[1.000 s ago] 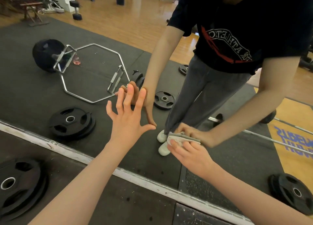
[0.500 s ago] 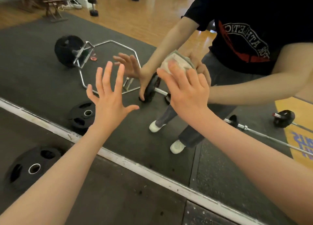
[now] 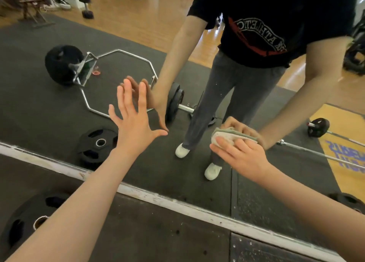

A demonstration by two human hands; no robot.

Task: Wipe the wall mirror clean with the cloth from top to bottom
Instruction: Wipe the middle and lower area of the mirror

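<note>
1. A folded pale cloth (image 3: pixel 229 136), whitish with a grey-green edge, is pressed flat against the wall mirror (image 3: pixel 59 107), low on the glass and not far above its bottom frame.
2. The person's right hand (image 3: pixel 241 155) covers the cloth, fingers together and laid flat over it, pinning it to the glass rather than gripping it in a fist.
3. The left hand (image 3: pixel 134 121) rests on the mirror to the left of the cloth and a little higher, fingers spread wide apart, thumb out, holding nothing. Its reflection meets it fingertip to fingertip.
4. The mirror's white bottom frame strip (image 3: pixel 177 202) runs diagonally beneath both forearms.
5. Reflected in the glass: the person's dark printed T-shirt, grey trousers and white shoes.
6. Also reflected: a hexagonal trap bar (image 3: pixel 118 54) loaded with black plates on dark rubber matting, and a loose weight plate (image 3: pixel 96 143) lying flat.
7. Below the frame, on the real floor at lower left, lies another black weight plate (image 3: pixel 23 222).
</note>
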